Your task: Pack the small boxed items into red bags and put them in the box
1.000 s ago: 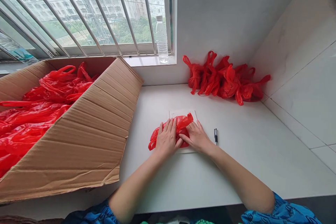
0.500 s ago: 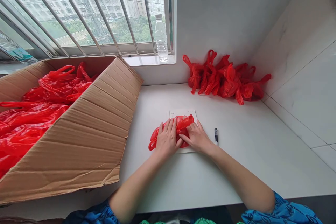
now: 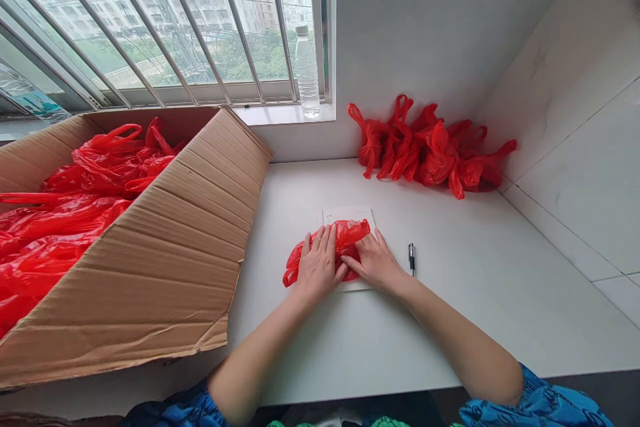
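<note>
The white worktop (image 3: 350,347), smooth and matt, runs up to a pale pad (image 3: 345,213), a thin flat rectangle. A bright red plastic bag (image 3: 345,235) lies across the pad and spills past its left edge. The bag is crumpled and bunched, its thin film glossy along the creases, with a narrow looped fold at the left end and a rolled, stubby end at the upper right.

The left hand (image 3: 319,270) lies open on the bag over the pad's left side, fingers straight and close together, palm down. The right hand (image 3: 377,260) is open too, at the pad's right side, its thumb stretched away from the fingers across the red film; what its fingertips touch is hard to tell, as the bag partly covers them.

Just right of the pad is a pen (image 3: 411,258) with a black and clear barrel. Left of the pad, a ribbed brown cardboard box (image 3: 170,247) holds many shiny red bags (image 3: 90,213). Beyond the pad, to the right, a row of knotted red bags (image 3: 430,150) sits against the wall. Straight beyond the pad, a clear ridged bottle (image 3: 307,77) stands upright by metal window bars (image 3: 239,25).
</note>
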`<act>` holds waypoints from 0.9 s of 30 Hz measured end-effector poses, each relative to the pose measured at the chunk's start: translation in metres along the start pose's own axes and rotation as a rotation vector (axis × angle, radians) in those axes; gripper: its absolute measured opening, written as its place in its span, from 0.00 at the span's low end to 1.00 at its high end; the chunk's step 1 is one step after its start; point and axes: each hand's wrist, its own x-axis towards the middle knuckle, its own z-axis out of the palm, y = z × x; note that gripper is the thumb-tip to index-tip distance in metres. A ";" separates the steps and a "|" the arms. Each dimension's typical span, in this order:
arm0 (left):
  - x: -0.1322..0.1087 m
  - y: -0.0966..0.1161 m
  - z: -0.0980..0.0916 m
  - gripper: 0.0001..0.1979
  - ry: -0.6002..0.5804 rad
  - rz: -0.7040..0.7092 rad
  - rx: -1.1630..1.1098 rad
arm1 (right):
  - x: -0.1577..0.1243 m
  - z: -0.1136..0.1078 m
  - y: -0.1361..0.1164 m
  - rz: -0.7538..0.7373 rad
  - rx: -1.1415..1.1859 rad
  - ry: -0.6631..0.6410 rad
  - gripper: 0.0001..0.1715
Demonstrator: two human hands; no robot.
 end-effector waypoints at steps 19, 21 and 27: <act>-0.009 -0.009 -0.048 0.13 0.129 0.149 -0.293 | -0.018 -0.062 0.017 -0.162 0.081 0.103 0.12; -0.008 -0.011 -0.050 0.14 0.226 0.111 -0.327 | -0.019 -0.064 0.014 -0.208 0.085 0.218 0.14; -0.007 -0.014 -0.056 0.14 0.145 0.103 -0.432 | -0.020 -0.071 0.021 -0.133 -0.010 0.287 0.13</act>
